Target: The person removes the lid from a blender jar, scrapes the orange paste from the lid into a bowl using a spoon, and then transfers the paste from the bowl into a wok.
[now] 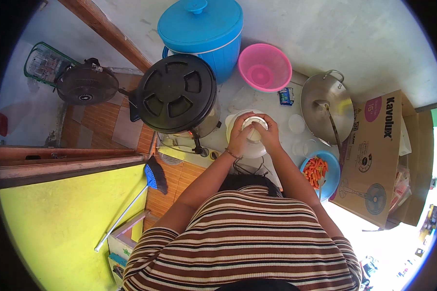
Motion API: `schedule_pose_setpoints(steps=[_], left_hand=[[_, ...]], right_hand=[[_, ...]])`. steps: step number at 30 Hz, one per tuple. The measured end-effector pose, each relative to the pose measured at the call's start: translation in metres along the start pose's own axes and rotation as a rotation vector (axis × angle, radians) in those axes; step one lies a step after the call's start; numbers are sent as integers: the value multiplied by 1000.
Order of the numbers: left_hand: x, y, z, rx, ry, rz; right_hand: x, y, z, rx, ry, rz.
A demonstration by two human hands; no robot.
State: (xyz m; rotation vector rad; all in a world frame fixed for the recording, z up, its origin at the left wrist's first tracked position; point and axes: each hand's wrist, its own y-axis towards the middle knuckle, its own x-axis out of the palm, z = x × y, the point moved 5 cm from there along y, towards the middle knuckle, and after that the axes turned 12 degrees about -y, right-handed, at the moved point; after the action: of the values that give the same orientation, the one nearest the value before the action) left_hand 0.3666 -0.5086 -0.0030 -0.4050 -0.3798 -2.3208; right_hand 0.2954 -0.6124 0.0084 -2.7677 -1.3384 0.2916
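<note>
My left hand (238,135) and my right hand (270,134) close around a small white round container (254,137) from both sides. Both thumbs rest on its top, near the middle; the fingers curl round its far edge. Beneath the hands is a pale, wide dish (252,153), partly covered by them. To the right lie a clear round lid (296,123) and a small clear cup (300,148). A blue bowl (331,180) of cut orange-red pieces (314,169) stands near my right forearm.
A large black-lidded pot (176,92) stands left, with a blue lidded tub (201,29) behind it. Past my hands are a pink basin (264,67) and a small blue packet (286,96). A wok (327,116) holding a ladle (333,123) leans beside a cardboard box (374,150).
</note>
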Motion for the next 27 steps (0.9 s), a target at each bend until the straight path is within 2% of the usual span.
schedule_pose_setpoints(steps=[27], left_hand=[[1, -1, 0, -7, -55, 16]], right_hand=[[-1, 1, 2, -58, -54, -15]])
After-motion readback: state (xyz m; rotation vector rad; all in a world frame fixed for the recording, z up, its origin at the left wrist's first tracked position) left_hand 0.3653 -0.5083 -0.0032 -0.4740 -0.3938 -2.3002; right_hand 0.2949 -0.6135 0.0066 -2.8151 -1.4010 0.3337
